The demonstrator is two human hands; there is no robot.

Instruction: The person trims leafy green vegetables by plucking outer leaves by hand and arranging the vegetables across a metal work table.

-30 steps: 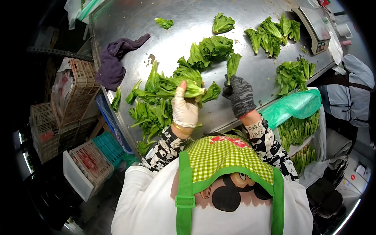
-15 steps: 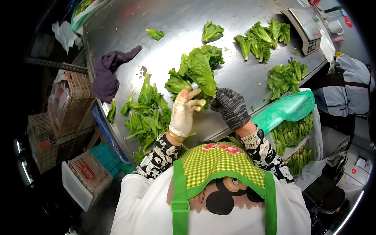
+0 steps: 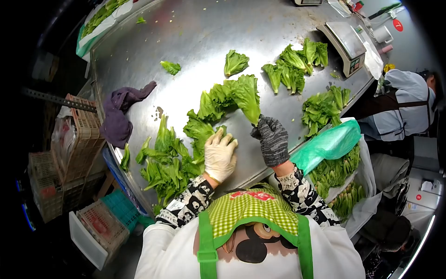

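Near the centre of the frame, the right hand (image 3: 272, 142), in a dark grey knitted glove, has its fingers bent together and pinches the pale stem end of a broad, ruffled green lettuce piece (image 3: 247, 98), whose leaves point toward the top of the frame. To its left, the left hand (image 3: 220, 156), in a thin cream-white glove, is palm down with its fingers a little spread, at the edge of a curved row of leafy green lettuce (image 3: 211, 107); whether its fingertips press on the leaves, I cannot tell. The held piece lies against the right end of that row. A loose heap of narrower green leaves (image 3: 167, 172) spreads left of the left hand on the shiny grey metal table (image 3: 186, 28). Farther up are a small green leaf piece (image 3: 171, 67) and a compact lettuce piece (image 3: 236, 63), with a cluster of lettuce (image 3: 290, 69) at upper right, near a grey-and-white weighing scale (image 3: 346, 46). A crumpled dark purple cloth (image 3: 116, 118) lies at the table's left edge. At right, a translucent green plastic bag (image 3: 327, 144) sits beside packed green leaves (image 3: 339, 169), and a person in a pale blue top (image 3: 404, 107) is beyond.
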